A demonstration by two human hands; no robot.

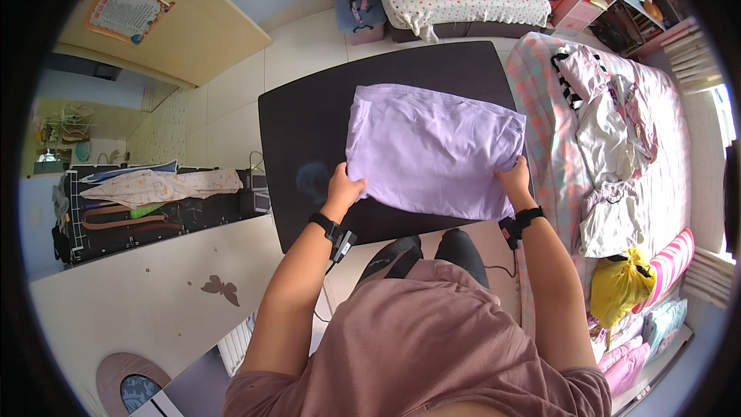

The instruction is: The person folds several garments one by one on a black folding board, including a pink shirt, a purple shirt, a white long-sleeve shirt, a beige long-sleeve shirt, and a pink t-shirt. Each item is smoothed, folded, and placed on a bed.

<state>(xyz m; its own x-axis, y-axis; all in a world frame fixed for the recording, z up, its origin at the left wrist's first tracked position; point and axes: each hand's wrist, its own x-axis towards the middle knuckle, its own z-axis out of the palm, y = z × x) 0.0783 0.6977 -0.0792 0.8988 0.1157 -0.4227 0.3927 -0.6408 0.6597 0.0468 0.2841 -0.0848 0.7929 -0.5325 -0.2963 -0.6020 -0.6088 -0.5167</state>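
A light purple cloth garment (431, 147), folded into a rough rectangle with some wrinkles, lies over a dark table (307, 127). My left hand (345, 188) pinches its near left edge between thumb and fingers. On the opposite side, my right hand (514, 178) grips the right edge near the lower corner. Some fingers of both hands are hidden by the cloth. Each wrist wears a black strap with a small device attached, and a cable runs from each.
A bed (544, 145) with several laid-out clothes (605, 133) and a yellow bag (622, 284) adjoins the table's right side. Beyond the table stand a plastic storage box (360, 14) and a dotted-cloth-covered bench (463, 6) bearing folded clothes. A rack with hanging clothes (162, 185) is at left.
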